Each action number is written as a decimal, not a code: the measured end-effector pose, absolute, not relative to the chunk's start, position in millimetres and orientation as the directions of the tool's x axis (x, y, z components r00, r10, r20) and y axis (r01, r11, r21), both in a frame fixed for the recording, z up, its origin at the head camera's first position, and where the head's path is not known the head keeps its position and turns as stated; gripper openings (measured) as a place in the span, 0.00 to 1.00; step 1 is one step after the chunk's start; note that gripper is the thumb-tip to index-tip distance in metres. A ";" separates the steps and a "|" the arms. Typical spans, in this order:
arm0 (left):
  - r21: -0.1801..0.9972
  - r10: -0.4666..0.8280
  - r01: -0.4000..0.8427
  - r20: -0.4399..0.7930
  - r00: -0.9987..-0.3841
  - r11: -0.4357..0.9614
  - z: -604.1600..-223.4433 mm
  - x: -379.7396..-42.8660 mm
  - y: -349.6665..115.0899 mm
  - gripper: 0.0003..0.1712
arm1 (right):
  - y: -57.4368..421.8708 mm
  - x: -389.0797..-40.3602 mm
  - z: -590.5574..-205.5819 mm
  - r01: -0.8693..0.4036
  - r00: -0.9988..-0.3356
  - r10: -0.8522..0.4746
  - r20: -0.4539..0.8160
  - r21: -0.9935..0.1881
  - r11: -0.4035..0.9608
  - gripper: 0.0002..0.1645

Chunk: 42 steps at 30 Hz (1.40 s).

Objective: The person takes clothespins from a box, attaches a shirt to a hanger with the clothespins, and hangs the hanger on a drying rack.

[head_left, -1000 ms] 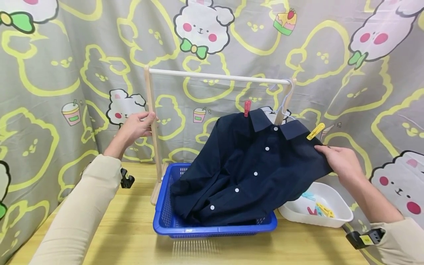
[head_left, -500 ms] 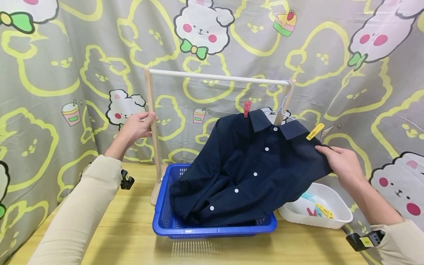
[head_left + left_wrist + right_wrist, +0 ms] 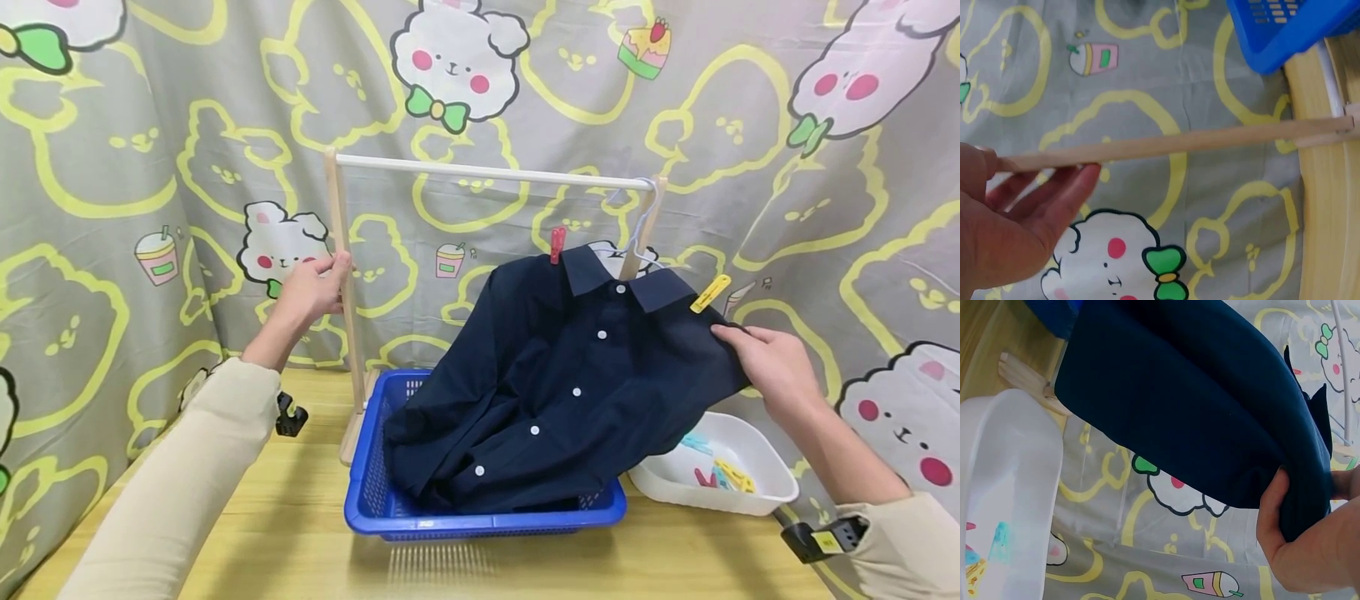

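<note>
A dark navy button-up shirt (image 3: 540, 350) hangs from a thin pale hanger (image 3: 639, 233) hooked at the right end of the rack's white rail (image 3: 487, 171). Its lower part lies in a blue basket (image 3: 480, 523). Clothespins, one red (image 3: 557, 246) and one yellow (image 3: 710, 294), clip the shoulders. My right hand (image 3: 783, 367) pinches the shirt's shoulder on the right, thumb on the cloth in the right wrist view. My left hand (image 3: 311, 287) holds the rack's left wooden post (image 3: 1179, 142) between thumb and fingers.
Right of the basket, a white tub (image 3: 780, 492) contains several loose clothespins (image 3: 735, 477), partly overlapped by the shirt. The rack's wooden foot (image 3: 352, 437) stands at the basket's left side. A patterned curtain (image 3: 480, 75) hangs close behind, above the wooden tabletop (image 3: 300, 517).
</note>
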<state>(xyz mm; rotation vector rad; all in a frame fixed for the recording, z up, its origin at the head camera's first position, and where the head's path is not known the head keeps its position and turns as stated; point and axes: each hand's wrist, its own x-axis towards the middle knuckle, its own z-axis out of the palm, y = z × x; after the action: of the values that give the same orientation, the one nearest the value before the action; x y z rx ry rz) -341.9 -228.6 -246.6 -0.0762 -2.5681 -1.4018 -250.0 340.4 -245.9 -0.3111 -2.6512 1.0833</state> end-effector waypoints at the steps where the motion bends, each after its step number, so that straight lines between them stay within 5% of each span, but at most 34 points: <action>1: 0.810 -0.068 0.138 0.214 -0.974 0.570 -246.8 -339.9 -227.4 0.44 | 340.0 -250.1 -245.2 0.097 -0.943 0.292 0.160 -0.706 0.701 0.47; 12: 0.731 -0.062 0.071 0.153 -0.986 0.679 -277.5 -313.6 -236.7 0.43 | 335.8 -251.9 -239.6 0.105 -0.943 0.297 0.151 -0.711 0.695 0.46; 26: 0.957 0.097 -0.025 -0.056 -0.994 0.290 -378.5 -279.6 -223.6 0.36 | 332.2 -253.5 -241.6 0.115 -0.943 0.301 0.141 -0.712 0.693 0.48; 42: 0.983 0.279 -0.144 -0.170 -0.945 0.112 -413.6 -257.8 -207.2 0.36 | 331.5 -250.5 -244.3 0.103 -0.946 0.291 0.142 -0.720 0.687 0.49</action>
<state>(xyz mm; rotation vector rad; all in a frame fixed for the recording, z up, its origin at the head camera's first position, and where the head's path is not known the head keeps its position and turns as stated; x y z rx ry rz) -257.8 -207.2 -413.6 -0.1628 -2.5542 -2.3295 -250.5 331.5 -244.3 -0.3160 -2.6544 1.1106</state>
